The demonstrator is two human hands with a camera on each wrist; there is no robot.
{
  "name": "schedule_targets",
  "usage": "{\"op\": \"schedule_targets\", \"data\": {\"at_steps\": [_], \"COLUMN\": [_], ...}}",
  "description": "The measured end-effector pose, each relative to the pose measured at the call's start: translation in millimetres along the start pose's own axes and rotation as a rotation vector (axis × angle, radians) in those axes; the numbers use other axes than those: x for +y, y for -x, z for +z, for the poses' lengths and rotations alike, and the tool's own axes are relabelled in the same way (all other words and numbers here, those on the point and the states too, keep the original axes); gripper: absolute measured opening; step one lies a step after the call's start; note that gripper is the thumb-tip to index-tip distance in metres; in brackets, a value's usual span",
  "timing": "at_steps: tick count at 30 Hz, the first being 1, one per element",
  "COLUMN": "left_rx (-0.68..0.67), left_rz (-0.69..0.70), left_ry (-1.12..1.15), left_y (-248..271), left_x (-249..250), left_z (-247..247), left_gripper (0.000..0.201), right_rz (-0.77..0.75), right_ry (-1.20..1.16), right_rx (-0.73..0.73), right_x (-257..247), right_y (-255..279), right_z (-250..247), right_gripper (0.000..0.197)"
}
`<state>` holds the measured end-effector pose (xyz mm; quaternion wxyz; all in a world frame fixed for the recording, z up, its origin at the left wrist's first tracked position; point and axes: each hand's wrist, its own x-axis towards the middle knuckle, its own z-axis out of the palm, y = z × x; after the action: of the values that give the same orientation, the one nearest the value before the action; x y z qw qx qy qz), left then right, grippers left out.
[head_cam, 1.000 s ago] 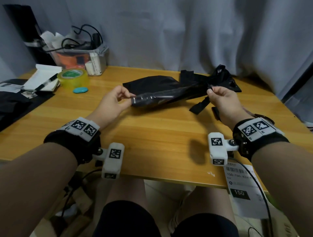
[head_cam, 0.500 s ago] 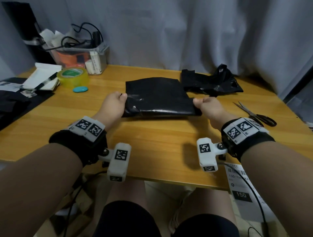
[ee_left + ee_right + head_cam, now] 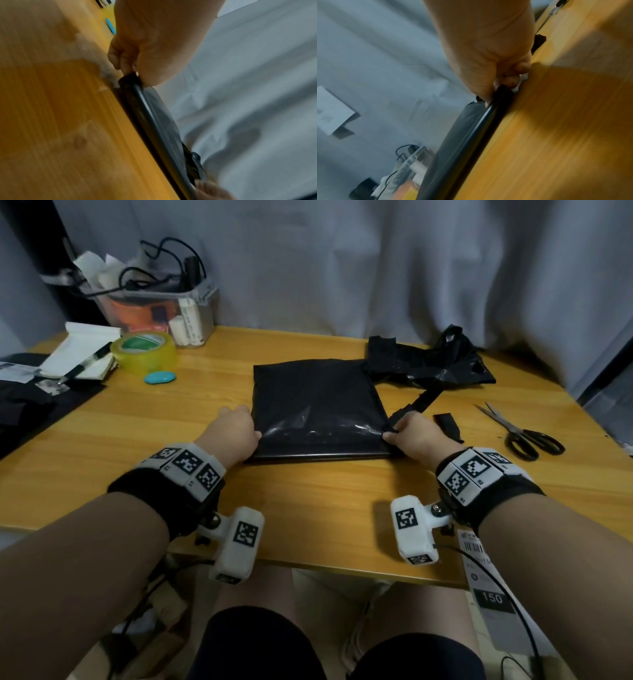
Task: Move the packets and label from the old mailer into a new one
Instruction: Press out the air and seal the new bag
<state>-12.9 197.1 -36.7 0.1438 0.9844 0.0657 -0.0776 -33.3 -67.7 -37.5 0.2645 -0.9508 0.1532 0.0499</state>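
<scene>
1. Head view, left side: your left hand (image 3: 236, 429) pinches the near-left corner of the new mailer (image 3: 317, 402), thumb on top and fingers curled underneath. The left wrist view confirms the pinch on the folded black edge (image 3: 132, 81).
2. Centre: the new mailer lies flat on the table (image 3: 308, 508), between your hands, and looks filled. Its outline is close to square; the near edge, rolled into a fold, runs left to right, so I judge the working axis to lie across you, with the fold facing you.
3. Right side: your right hand (image 3: 412, 434) clamps the near-right corner in the same way, fingers curled shut on the film (image 3: 503, 86).
4. Far right: the old mailer (image 3: 435, 368) lies crumpled just beyond the new one's far-right corner, a loose black strip (image 3: 419, 404) trails toward your right hand, and scissors (image 3: 520, 429) rest further right.
5. Near right: the label (image 3: 486, 587) hangs off the table's near edge, not yet applied.
6. Risks, as judged: uneven pull between your hands would skew the fold; slick film may slip from either pinch; the strip could catch in the seal; the label could drop.
</scene>
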Motion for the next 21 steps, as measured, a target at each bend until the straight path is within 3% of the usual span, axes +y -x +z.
{"op": "schedule_targets", "data": {"at_steps": [2,4,5,7,9,11,13,15,19,21], "left_rx": [0.122,0.312,0.345,0.266,0.122,0.036,0.008,-0.035,-0.059,-0.134], "left_rz": [0.074,0.275,0.383,0.53,0.498,0.381,0.316,0.283,0.306,0.297], "left_ry": [-0.106,-0.152,-0.134,-0.155,-0.226,-0.286,-0.355,-0.36,-0.131,-0.1], "left_y": [8.6,16.6,19.1,21.8,20.2,17.1,14.2,11.4,6.7,6.3], "left_x": [5.4,14.7,21.0,35.0,45.0,47.3,43.0,35.4,21.8,19.5], "left_z": [-3.5,-5.9,-5.7,-0.5,6.4,6.0,1.5,-3.6,-9.0,-9.9], "left_gripper": [0.049,0.055,0.055,0.056,0.06,0.06,0.051,0.045,0.046,0.048], "right_rz": [-0.024,-0.121,-0.199,-0.371,-0.442,-0.35,-0.256,-0.196,-0.162,-0.123], "right_ry": [0.022,0.135,0.179,0.217,0.265,0.318,0.331,0.223,-0.296,-0.217], "right_rx": [0.08,0.2,0.268,0.297,0.189,0.062,0.03,0.041,-0.005,-0.045], "right_x": [0.8,-5.2,-10.5,-22.5,-31.2,-31.1,-23.3,-13.8,1.9,4.2], "right_y": [2.6,7.3,9.8,14.7,15.1,12.2,7.6,3.3,1.1,2.8], "right_z": [-0.7,-0.7,0.4,5.5,12.5,12.3,4.8,-5.7,-18.0,-18.1], "right_gripper": [0.05,0.064,0.067,0.063,0.056,0.052,0.04,0.025,0.036,0.033]}}
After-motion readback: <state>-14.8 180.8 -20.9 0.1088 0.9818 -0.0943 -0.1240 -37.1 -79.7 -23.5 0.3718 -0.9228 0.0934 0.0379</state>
